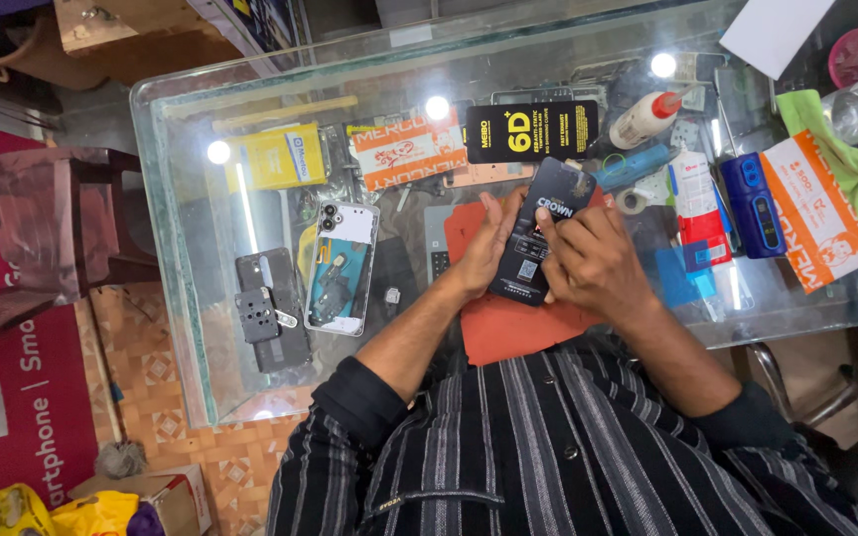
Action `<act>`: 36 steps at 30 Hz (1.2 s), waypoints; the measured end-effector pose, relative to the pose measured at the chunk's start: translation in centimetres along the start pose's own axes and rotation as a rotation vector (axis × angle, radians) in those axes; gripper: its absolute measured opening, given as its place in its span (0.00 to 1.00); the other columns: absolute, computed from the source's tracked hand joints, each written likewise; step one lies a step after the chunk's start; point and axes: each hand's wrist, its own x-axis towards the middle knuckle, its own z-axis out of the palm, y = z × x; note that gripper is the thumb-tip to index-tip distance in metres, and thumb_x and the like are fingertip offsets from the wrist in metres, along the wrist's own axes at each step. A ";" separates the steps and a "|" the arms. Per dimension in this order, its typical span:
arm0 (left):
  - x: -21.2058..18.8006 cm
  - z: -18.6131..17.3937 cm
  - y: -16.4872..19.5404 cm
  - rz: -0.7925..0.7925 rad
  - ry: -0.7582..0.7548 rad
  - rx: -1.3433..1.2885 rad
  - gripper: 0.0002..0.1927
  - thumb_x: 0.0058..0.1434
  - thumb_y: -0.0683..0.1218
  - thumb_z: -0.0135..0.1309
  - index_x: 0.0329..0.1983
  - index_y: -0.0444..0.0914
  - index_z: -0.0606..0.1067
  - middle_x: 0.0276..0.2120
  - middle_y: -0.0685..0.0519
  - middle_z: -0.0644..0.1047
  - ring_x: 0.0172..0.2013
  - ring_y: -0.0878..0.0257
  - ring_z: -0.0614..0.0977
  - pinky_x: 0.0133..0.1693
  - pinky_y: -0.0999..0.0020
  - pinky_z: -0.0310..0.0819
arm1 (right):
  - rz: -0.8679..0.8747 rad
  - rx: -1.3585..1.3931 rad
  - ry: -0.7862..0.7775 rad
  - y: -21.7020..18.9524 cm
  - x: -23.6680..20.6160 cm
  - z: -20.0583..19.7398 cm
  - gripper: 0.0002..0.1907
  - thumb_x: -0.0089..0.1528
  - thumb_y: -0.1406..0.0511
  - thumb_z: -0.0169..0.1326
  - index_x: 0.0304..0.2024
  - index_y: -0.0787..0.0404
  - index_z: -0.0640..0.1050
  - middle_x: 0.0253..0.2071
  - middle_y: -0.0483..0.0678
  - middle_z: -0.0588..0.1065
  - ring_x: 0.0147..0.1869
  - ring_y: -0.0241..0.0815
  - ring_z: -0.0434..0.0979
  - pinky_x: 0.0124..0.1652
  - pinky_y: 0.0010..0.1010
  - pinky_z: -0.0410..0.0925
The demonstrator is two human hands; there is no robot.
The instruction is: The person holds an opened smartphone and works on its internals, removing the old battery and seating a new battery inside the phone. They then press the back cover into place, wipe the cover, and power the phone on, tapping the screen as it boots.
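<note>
**Two hands grasping a black packet above a glass tabletop**

The left hand (492,243) cups the long left edge of a flat black packet (540,230), fingers straight and pressed along its side, thumb out of sight; its grip is closed on the packet. The right hand (593,260) covers the packet's lower right part, fingers curled over the face and fingertips resting near its middle, likewise grasping it. The packet is held tilted, its upper end pointing away from the person, just above an orange-red mat (518,328) on the tabletop (181,199). Both forearms, in dark striped sleeves pushed back, converge from the body toward the packet. To the left on the glass lies an opened phone (342,270), back side up; a white squeeze bottle (644,119) lies beyond the packet.
</note>
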 end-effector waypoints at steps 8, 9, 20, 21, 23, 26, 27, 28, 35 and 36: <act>0.4 -0.7 -1.0 0.064 0.065 0.039 0.52 0.66 0.79 0.19 0.77 0.38 0.54 0.64 0.49 0.68 0.64 0.61 0.71 0.65 0.68 0.66 | -0.031 0.063 -0.018 -0.8 0.5 0.3 0.28 0.53 0.70 0.60 0.57 0.71 0.78 0.35 0.48 0.71 0.43 0.47 0.72 0.48 0.41 0.65; 0.4 -0.7 -1.0 0.054 0.083 0.043 0.52 0.65 0.79 0.19 0.77 0.38 0.53 0.65 0.50 0.68 0.65 0.62 0.70 0.67 0.69 0.63 | -0.032 0.074 -0.020 -0.8 0.5 0.3 0.28 0.54 0.70 0.60 0.57 0.71 0.78 0.35 0.48 0.71 0.43 0.47 0.72 0.48 0.41 0.65; 0.6 -0.8 -1.0 0.084 0.017 -0.002 0.53 0.66 0.80 0.16 0.77 0.37 0.54 0.63 0.47 0.70 0.62 0.61 0.73 0.64 0.65 0.69 | -0.049 0.083 0.086 -0.6 0.4 -0.7 0.25 0.51 0.70 0.57 0.52 0.67 0.80 0.34 0.48 0.73 0.39 0.48 0.72 0.45 0.40 0.64; 0.6 -0.8 -1.0 0.094 0.016 0.013 0.53 0.67 0.80 0.16 0.77 0.37 0.54 0.63 0.47 0.70 0.62 0.61 0.73 0.65 0.66 0.69 | -0.033 0.074 0.091 -0.7 0.3 -0.6 0.25 0.51 0.70 0.57 0.53 0.68 0.80 0.33 0.47 0.73 0.39 0.47 0.71 0.44 0.41 0.64; 0.6 -0.8 -1.0 0.072 0.036 0.002 0.53 0.65 0.80 0.17 0.77 0.37 0.54 0.64 0.47 0.69 0.63 0.61 0.73 0.64 0.65 0.69 | -0.002 0.056 0.102 -0.6 0.3 -0.4 0.26 0.51 0.71 0.56 0.54 0.69 0.81 0.32 0.47 0.71 0.38 0.47 0.70 0.44 0.42 0.63; 0.3 -0.8 -0.7 0.005 0.009 -0.069 0.52 0.65 0.80 0.17 0.78 0.41 0.52 0.62 0.45 0.70 0.56 0.54 0.77 0.54 0.56 0.75 | 0.084 -0.079 0.094 -0.3 0.4 -0.2 0.26 0.53 0.68 0.58 0.54 0.69 0.80 0.33 0.48 0.70 0.41 0.48 0.70 0.47 0.43 0.63; 0.1 -0.7 -0.6 -0.023 -0.010 -0.102 0.51 0.65 0.80 0.16 0.79 0.43 0.51 0.61 0.44 0.71 0.53 0.50 0.79 0.48 0.51 0.78 | 0.078 -0.080 0.074 -0.3 0.4 -0.1 0.26 0.52 0.68 0.58 0.55 0.69 0.80 0.33 0.48 0.70 0.41 0.48 0.70 0.47 0.43 0.63; 0.2 -0.6 -0.6 -0.019 -0.003 -0.087 0.51 0.65 0.80 0.17 0.78 0.43 0.51 0.61 0.45 0.70 0.54 0.51 0.78 0.50 0.52 0.77 | 0.071 -0.082 0.054 -0.2 0.5 -0.1 0.27 0.52 0.68 0.58 0.55 0.70 0.80 0.33 0.48 0.70 0.41 0.48 0.70 0.47 0.42 0.63; 0.4 -0.3 -1.0 0.088 0.052 0.069 0.52 0.67 0.79 0.19 0.77 0.37 0.55 0.65 0.49 0.68 0.66 0.63 0.70 0.68 0.69 0.62 | 0.021 0.019 0.005 -0.9 0.5 0.3 0.28 0.52 0.70 0.57 0.56 0.71 0.79 0.35 0.47 0.70 0.43 0.47 0.72 0.49 0.41 0.64; 0.4 -0.3 -1.0 0.108 0.039 0.076 0.52 0.68 0.79 0.19 0.77 0.36 0.56 0.65 0.49 0.68 0.66 0.63 0.70 0.68 0.69 0.62 | 0.003 0.026 0.011 -1.0 0.5 0.3 0.28 0.52 0.70 0.58 0.56 0.70 0.79 0.35 0.47 0.70 0.43 0.47 0.71 0.49 0.41 0.64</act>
